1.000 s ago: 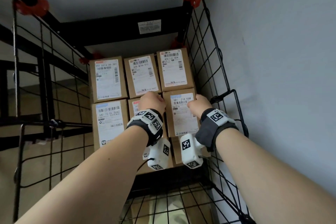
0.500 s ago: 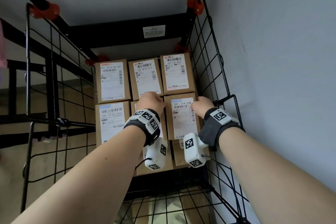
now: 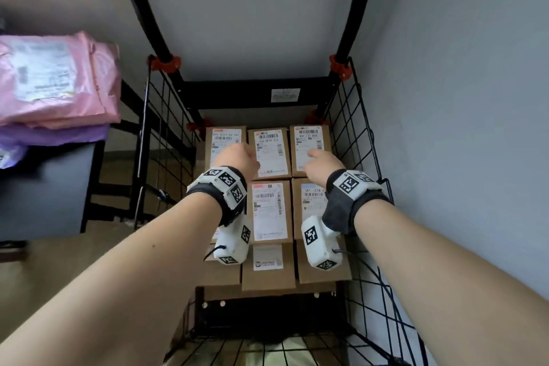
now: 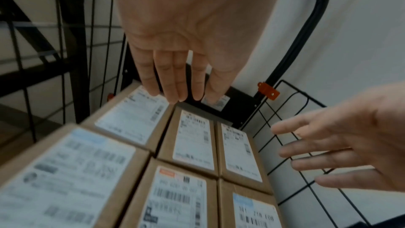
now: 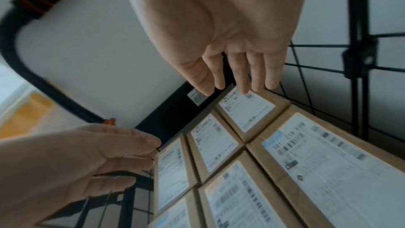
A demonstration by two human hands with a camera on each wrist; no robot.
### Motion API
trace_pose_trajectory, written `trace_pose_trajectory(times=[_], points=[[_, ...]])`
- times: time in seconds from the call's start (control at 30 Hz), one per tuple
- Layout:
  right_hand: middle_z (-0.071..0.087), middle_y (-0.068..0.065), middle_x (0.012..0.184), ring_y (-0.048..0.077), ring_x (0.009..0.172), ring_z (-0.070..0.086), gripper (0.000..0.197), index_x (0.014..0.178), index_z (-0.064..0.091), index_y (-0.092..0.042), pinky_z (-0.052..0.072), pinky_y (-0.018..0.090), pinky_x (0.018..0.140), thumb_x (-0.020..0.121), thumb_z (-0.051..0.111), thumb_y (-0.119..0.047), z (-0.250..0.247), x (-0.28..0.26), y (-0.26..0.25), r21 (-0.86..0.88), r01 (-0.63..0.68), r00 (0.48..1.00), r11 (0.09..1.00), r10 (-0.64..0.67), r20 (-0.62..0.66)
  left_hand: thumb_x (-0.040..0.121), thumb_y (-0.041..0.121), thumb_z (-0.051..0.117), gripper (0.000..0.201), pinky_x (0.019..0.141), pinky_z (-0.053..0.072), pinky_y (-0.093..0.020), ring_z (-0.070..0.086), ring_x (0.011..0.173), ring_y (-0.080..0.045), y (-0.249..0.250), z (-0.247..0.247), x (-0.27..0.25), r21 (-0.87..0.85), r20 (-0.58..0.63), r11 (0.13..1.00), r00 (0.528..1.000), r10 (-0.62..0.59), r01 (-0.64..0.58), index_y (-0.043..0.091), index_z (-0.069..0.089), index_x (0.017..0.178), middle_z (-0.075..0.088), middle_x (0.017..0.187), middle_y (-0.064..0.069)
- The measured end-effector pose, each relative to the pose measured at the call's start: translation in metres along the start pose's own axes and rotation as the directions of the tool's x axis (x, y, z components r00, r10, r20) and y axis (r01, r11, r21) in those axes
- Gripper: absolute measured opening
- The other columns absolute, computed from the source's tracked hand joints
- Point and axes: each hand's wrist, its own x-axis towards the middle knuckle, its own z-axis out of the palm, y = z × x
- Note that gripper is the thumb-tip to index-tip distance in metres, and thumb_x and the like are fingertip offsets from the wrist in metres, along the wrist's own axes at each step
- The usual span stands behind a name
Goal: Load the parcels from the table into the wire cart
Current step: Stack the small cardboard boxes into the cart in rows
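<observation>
Several brown cardboard parcels with white labels lie packed in rows on the floor of the black wire cart. Both my hands hover above them, holding nothing. My left hand is over the back left parcel, its fingers straight and together. My right hand is over the back right parcel, its fingers straight too. The wrist views show the same parcels below the hands, with a gap between fingers and labels.
Pink and purple soft mailers are stacked on a dark table to the left of the cart. A grey wall runs close along the cart's right side. The cart's black handle frame stands at the back.
Both hands have let go of the middle-row parcels and risen up and back over the far row. The head view has lifted, bringing the table with mailers into sight.
</observation>
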Motion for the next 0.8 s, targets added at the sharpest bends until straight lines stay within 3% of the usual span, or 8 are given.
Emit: trace_pose_trajectory(times=[0.1,0.2,0.37,0.47,0.6,0.7,0.8], points=[[0.045,0.010,0.145,0.024,0.106,0.057,0.050,0.145,0.039,-0.016,0.046,0.031,0.088,0.095,0.041,-0.010,0.001,-0.022,-0.029,-0.051,0.084,0.996,0.995,-0.085,-0.015,0.093,0.016,0.052,0.024,0.084,0.046,-0.031,0.058,0.099,-0.027,-0.010,-0.032,-0.013,0.061,-0.047,0.998,0.998,0.039,-0.036,0.009,0.062,0.113,0.060,0.112,-0.009],[0.039,0.007,0.150,0.028,0.130,0.045,0.049,0.145,0.039,-0.017,0.040,0.032,0.105,0.096,0.041,-0.013,0.004,-0.046,-0.058,-0.149,0.136,0.989,0.979,-0.143,-0.037,0.092,0.022,0.055,0.032,0.093,0.044,-0.033,0.056,0.113,-0.027,-0.024,-0.063,-0.030,0.086,-0.100,0.994,0.992,0.075,-0.067,0.014,0.058,0.123,0.054,0.126,-0.010],[0.034,0.004,0.153,0.025,0.137,0.037,0.049,0.147,0.035,-0.016,0.033,0.032,0.112,0.098,0.042,-0.016,0.013,-0.099,-0.113,-0.242,0.179,0.977,0.954,-0.201,-0.071,0.089,0.023,0.056,0.032,0.095,0.046,-0.038,0.055,0.111,-0.030,-0.056,-0.120,-0.068,0.143,-0.168,0.984,0.977,0.134,-0.110,0.018,0.058,0.121,0.052,0.124,-0.011],[0.035,0.003,0.153,0.024,0.138,0.037,0.050,0.146,0.037,-0.018,0.032,0.029,0.110,0.096,0.044,-0.016,0.026,-0.137,-0.147,-0.290,0.212,0.961,0.933,-0.253,-0.113,0.089,0.024,0.056,0.037,0.098,0.044,-0.041,0.051,0.116,-0.030,-0.078,-0.154,-0.099,0.205,-0.197,0.969,0.964,0.181,-0.140,0.019,0.054,0.125,0.048,0.126,-0.010],[0.039,0.003,0.150,0.026,0.135,0.040,0.052,0.146,0.037,-0.020,0.035,0.029,0.108,0.095,0.044,-0.017,0.056,-0.191,-0.195,-0.407,0.247,0.934,0.879,-0.328,-0.141,0.088,0.024,0.054,0.036,0.090,0.045,-0.040,0.051,0.114,-0.030,-0.113,-0.196,-0.146,0.320,-0.254,0.934,0.934,0.249,-0.162,0.017,0.053,0.123,0.051,0.123,-0.010],[0.042,0.005,0.148,0.027,0.136,0.039,0.051,0.144,0.039,-0.019,0.033,0.032,0.111,0.093,0.044,-0.018,0.081,-0.227,-0.229,-0.487,0.263,0.907,0.833,-0.386,-0.170,0.089,0.028,0.053,0.038,0.093,0.043,-0.042,0.048,0.118,-0.030,-0.144,-0.223,-0.179,0.363,-0.306,0.922,0.918,0.253,-0.133,0.017,0.052,0.126,0.049,0.129,-0.010],[0.042,0.006,0.147,0.029,0.135,0.039,0.050,0.142,0.041,-0.021,0.034,0.033,0.109,0.092,0.044,-0.020,0.106,-0.262,-0.261,-0.559,0.264,0.877,0.786,-0.437,-0.199,0.086,0.038,0.064,0.051,0.093,0.041,-0.038,0.048,0.120,-0.030,-0.176,-0.248,-0.210,0.421,-0.344,0.900,0.898,0.273,-0.113,0.013,0.051,0.128,0.048,0.132,-0.012]])
